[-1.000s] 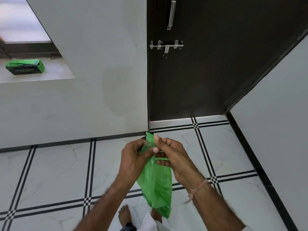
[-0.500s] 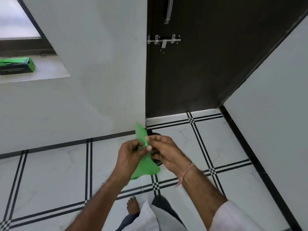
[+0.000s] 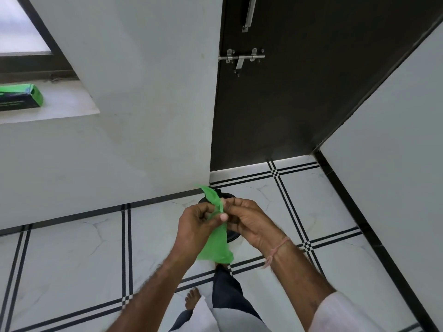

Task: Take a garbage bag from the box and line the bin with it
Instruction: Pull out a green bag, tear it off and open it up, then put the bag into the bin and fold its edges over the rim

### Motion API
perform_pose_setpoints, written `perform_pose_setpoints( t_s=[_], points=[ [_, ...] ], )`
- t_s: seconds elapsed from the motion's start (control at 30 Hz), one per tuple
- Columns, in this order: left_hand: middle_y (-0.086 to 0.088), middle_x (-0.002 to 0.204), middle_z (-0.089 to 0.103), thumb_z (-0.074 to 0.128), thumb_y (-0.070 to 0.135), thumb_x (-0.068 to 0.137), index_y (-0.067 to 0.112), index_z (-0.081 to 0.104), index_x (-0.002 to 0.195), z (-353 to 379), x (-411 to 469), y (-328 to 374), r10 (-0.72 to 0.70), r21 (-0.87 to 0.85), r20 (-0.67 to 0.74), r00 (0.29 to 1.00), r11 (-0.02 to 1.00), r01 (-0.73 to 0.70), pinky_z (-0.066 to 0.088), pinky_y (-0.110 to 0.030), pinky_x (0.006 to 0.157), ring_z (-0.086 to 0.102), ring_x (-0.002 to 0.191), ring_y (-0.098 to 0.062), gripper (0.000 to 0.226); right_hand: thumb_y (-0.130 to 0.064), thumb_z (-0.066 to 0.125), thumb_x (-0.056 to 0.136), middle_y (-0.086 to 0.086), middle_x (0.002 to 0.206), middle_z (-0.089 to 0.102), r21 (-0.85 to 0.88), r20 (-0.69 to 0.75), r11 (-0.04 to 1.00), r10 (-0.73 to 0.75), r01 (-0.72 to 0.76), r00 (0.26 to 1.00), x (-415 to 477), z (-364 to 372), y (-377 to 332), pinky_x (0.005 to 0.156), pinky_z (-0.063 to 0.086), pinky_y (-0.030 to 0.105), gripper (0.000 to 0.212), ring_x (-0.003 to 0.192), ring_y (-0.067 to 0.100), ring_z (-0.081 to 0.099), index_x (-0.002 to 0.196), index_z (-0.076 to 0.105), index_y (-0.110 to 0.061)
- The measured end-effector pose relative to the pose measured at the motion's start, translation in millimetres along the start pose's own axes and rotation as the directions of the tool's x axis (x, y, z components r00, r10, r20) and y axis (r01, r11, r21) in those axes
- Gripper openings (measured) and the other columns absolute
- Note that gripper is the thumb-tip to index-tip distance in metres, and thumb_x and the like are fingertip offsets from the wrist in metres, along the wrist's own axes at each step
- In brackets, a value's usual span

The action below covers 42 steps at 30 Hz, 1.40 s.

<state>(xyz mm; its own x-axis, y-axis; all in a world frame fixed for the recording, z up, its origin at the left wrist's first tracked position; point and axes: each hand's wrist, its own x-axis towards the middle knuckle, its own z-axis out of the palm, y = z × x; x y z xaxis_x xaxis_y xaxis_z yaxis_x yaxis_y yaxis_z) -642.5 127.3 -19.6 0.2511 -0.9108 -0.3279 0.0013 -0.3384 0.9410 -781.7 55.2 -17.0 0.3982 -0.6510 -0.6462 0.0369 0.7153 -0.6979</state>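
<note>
Left hand [image 3: 196, 224] and right hand [image 3: 249, 221] each keep a pinching grip on the top edge of the thin green plastic garbage bag [image 3: 217, 248], directly above the round black bin [image 3: 229, 195]; recommend rubbing the layers apart before spreading the mouth.

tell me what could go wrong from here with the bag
1. The left hand and right hand both pinch the thin bag at one bunched spot near its top; a hard tug there could tear it.
2. The bag's mouth is not open yet, so fingers may slip on the film.
3. The bin sits mostly hidden behind the hands, so the bag could miss its rim.
</note>
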Motion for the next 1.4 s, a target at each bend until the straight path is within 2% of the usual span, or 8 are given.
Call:
perform_pose_setpoints(
  t_s=[0.43,0.53,0.73,0.87,1.03,1.13,1.23,1.4],
  points=[
    [-0.021,0.078,0.07,0.076,0.029,0.083,-0.009,0.068,0.087,16,60,-11,-0.18,-0.364,-0.027,0.983,0.918,0.158,0.058,-0.039,0.067,0.066,0.07,-0.028,0.039,-0.037,0.068,0.097,0.022,0.123,0.074,0.018,0.053,0.998,0.053,-0.054,0.997,64,-22,-5,0.102,0.057,0.048,0.046,0.115,0.034,0.071,0.121,0.071,0.002],
    [-0.019,0.08,0.071,0.069,0.023,0.091,-0.008,0.067,0.092,21,78,-22,-0.261,-0.464,0.028,0.965,0.851,0.244,0.059,-0.036,0.064,0.069,0.068,-0.027,0.031,-0.026,0.069,0.097,0.011,0.102,0.08,0.012,-0.005,0.995,0.101,-0.101,0.995,86,-31,0,0.074,0.062,0.033,0.018,0.088,0.021,0.074,0.099,0.077,-0.01],
    [-0.026,0.111,0.073,0.062,0.034,0.094,-0.005,0.064,0.124,25,124,-67,-0.551,-0.647,0.055,0.833,0.616,0.45,0.065,-0.049,0.069,0.074,0.085,-0.034,0.049,-0.012,0.051,0.106,-0.007,0.062,0.063,-0.055,-0.16,0.981,0.174,-0.185,0.972,150,-77,13,0.032,0.024,0.014,0.021,0.04,0.001,0.05,0.093,0.067,-0.017],
    [-0.028,0.123,0.07,0.06,0.049,0.084,0.001,0.062,0.133,33,155,-117,-0.668,-0.734,0.047,0.743,0.481,0.479,0.064,-0.056,0.074,0.073,0.098,-0.041,0.068,-0.015,0.048,0.108,0.003,0.079,0.079,0.098,-0.12,0.958,0.28,-0.269,0.953,189,-107,27,0.057,0.061,0.029,0.021,0.063,0.016,0.075,0.108,0.068,-0.017],
    [-0.017,0.095,0.08,0.043,0.044,0.101,0.003,0.067,0.112,49,200,-172,-0.601,-0.897,0.064,0.797,0.316,0.31,0.063,-0.038,0.057,0.079,0.078,-0.027,0.049,-0.017,0.072,0.085,0.012,0.11,0.079,0.47,-0.046,0.882,0.074,-0.044,0.996,246,-138,67,0.082,0.064,0.05,0.033,0.101,0.024,0.077,0.116,0.066,-0.01],
    [-0.017,0.115,0.074,0.049,0.044,0.097,0.013,0.067,0.113,57,217,-211,-0.575,-0.829,0.006,0.818,0.454,0.326,0.063,-0.041,0.065,0.077,0.089,-0.026,0.039,-0.025,0.097,0.062,0.018,0.114,0.077,0.579,-0.015,0.813,-0.057,0.056,0.998,275,-152,90,0.098,0.058,0.049,0.06,0.109,0.031,0.074,0.111,0.071,-0.002],
    [-0.007,0.116,0.072,0.051,0.042,0.098,0.021,0.064,0.1,59,231,-251,-0.582,-0.744,0.003,0.813,0.542,0.391,0.062,-0.047,0.077,0.072,0.099,-0.026,0.024,-0.027,0.078,0.078,0.011,0.092,0.081,0.538,-0.094,0.836,-0.073,0.112,0.993,297,-156,102,0.083,0.065,0.037,0.017,0.089,0.023,0.079,0.08,0.082,-0.011],
    [-0.016,0.123,0.074,0.045,0.042,0.104,0.009,0.067,0.121,71,252,-296,-0.631,-0.88,0.105,0.769,0.302,0.367,0.065,-0.047,0.073,0.078,0.097,-0.027,0.043,-0.022,0.065,0.091,0.003,0.067,0.076,0.43,-0.181,0.887,-0.099,0.169,0.978,316,-170,131,0.065,0.063,0.026,0.031,0.066,0.013,0.075,0.064,0.079,-0.014]
  ],
)
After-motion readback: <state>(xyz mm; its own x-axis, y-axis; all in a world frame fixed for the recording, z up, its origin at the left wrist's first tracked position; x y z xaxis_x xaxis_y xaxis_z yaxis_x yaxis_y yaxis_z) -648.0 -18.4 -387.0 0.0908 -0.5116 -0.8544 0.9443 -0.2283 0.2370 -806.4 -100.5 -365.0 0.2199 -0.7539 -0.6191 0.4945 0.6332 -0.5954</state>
